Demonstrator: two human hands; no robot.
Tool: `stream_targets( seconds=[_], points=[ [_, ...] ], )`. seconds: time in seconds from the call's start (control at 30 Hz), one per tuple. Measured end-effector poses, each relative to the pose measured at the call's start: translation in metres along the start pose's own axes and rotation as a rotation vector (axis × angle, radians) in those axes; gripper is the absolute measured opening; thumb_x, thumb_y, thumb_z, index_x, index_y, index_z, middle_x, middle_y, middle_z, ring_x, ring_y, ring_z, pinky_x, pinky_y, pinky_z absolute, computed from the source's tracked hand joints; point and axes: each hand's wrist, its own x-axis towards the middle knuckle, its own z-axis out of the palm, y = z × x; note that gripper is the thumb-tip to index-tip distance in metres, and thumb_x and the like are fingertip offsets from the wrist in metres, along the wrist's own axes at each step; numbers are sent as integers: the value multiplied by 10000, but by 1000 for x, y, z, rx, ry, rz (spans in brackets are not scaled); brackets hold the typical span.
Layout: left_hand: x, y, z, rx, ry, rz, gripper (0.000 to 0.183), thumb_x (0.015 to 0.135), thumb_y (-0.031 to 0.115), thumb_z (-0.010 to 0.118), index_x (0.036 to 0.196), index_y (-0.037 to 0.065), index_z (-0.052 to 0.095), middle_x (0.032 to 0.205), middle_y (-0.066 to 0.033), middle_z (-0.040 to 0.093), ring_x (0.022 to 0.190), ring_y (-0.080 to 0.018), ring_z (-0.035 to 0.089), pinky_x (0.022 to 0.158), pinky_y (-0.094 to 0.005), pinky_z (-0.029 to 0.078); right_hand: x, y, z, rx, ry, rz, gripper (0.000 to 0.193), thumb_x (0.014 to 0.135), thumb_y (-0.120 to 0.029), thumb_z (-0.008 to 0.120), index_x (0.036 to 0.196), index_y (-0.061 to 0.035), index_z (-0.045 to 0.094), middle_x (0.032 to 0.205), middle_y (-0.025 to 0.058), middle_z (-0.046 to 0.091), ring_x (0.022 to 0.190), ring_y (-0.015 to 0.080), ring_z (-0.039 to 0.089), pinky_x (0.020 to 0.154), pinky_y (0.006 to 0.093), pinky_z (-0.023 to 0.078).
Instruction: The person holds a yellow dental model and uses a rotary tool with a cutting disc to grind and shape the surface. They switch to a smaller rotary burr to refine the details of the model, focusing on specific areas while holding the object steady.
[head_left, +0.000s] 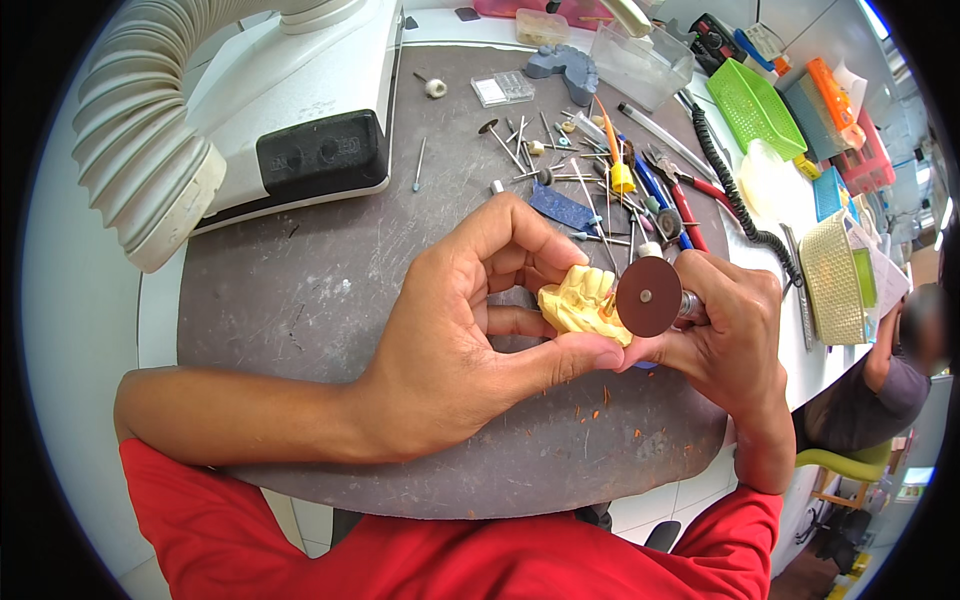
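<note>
My left hand point(470, 320) grips a yellow plaster dental model point(575, 305) between thumb and fingertips, its row of teeth facing up. In my right hand point(735, 320) is a rotary handpiece point(690, 305), fitted with a round dark-red abrasive disc point(648, 297). The disc stands right by the model's right side and covers part of it; whether the two touch I cannot tell. Both hands are above the grey work mat point(300, 300), and the right thumb comes close to the left thumb tip.
A ribbed suction hose point(150, 120) hangs at the left beside a white box unit point(310, 110). Loose burs, pliers point(685, 205) and a blue abrasive strip point(565, 207) lie beyond my hands. A coiled black cord point(735, 185) and a green basket point(755, 105) are at right. Another person point(880, 385) sits far right.
</note>
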Motion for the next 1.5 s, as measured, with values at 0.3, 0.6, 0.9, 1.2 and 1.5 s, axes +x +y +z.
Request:
stream_targets(
  seconds=[0.3,0.6,0.9,1.2,1.5],
  points=[
    [0,0,0,3,-4,-4,459,739,-69,780,1058,29,464,1073,-92,568,1098,-180,598,884,-298,585,0,1,0,-13,-5,-6,620,560,-531,830,624,-60,430,525,44,448,419,197,473,407,316,372],
    [1,-1,-1,-53,-20,-19,446,773,-68,749,1083,34,444,1141,-139,577,1134,-194,580,918,-316,568,-1,0,0,-21,20,26,607,562,-528,832,627,-62,449,528,43,465,426,193,476,409,312,374],
    [3,-7,-1,-188,-37,15,467,812,-27,729,1157,38,421,1228,-150,523,1174,-205,549,1021,-343,479,0,1,1,-58,51,-16,606,570,-532,830,625,-73,438,521,30,452,422,179,464,399,304,366],
    [3,-6,-1,-146,-51,3,488,803,-36,733,1170,45,421,1204,-131,522,1153,-199,560,1011,-334,487,0,1,1,-59,52,-31,606,574,-533,826,624,-75,433,515,30,425,412,185,445,391,312,351],
    [3,-6,-2,-132,-54,-7,485,800,-72,717,1165,59,426,1204,-132,547,1145,-191,570,991,-321,494,0,1,0,-53,34,-34,600,575,-530,823,632,-71,441,516,31,419,411,186,442,391,312,350]
  ],
)
